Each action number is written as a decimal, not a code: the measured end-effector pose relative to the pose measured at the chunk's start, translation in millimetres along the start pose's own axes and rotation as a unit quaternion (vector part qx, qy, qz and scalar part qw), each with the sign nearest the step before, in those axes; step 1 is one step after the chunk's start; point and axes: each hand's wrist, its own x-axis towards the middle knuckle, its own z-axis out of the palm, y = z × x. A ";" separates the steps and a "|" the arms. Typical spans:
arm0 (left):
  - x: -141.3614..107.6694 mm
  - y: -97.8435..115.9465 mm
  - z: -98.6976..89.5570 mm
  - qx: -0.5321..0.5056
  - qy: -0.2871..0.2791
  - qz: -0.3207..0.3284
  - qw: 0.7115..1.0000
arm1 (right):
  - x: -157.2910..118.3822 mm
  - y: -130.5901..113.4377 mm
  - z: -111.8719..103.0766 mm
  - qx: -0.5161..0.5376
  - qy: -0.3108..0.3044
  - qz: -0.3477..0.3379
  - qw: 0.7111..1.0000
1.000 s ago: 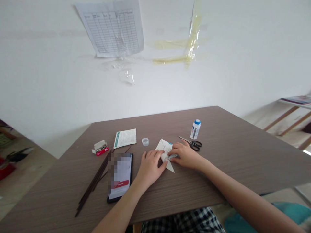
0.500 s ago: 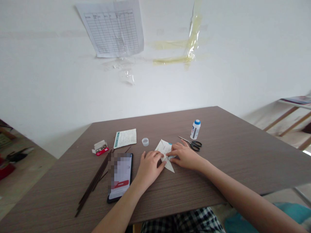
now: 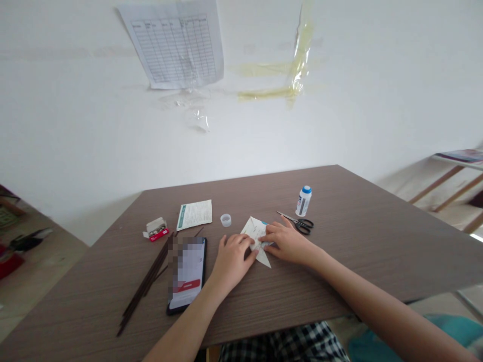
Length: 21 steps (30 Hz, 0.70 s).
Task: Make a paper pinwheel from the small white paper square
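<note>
**Item:** folded white paper [image 3: 253, 229], small print on its face, a blue mark at the far corner, one point aimed back toward the person. It lies flat on a brown wood-grain table [image 3: 358, 251], between the two hands. The step in hand looks like working a fold on this sheet. Both hands occupy it, so any other move would call for one to lift off first.

**Grip:** left hand [image 3: 232, 259] lies palm down at the near-left edge of the paper, fingers loosely spread, fingertips [image 3: 245, 241] on or just at the sheet. Right hand [image 3: 289, 241] comes in from the far side, fingers pressed together and laid across the fold. (Whether either is truly pinching, the view does not show.)

**Relative to the paper:**
- Left, near: pale plastic cap [image 3: 225, 220].
- Farther left: printed leaflet [image 3: 194, 214] and small red-and-white box [image 3: 156, 230].
- Left, toward the person: smartphone [image 3: 186, 276] (screen blurred) and thin dark sticks [image 3: 145, 281].
- Right, just beyond the right hand: black-handled scissors [image 3: 302, 225].
- Right, farther back: white glue bottle [image 3: 304, 201], blue cap.
</note>
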 end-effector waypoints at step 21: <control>1.4 0.0 4.9 0.024 0.005 0.004 1.000 | -0.4 6.4 3.7 0.037 0.018 0.013 0.999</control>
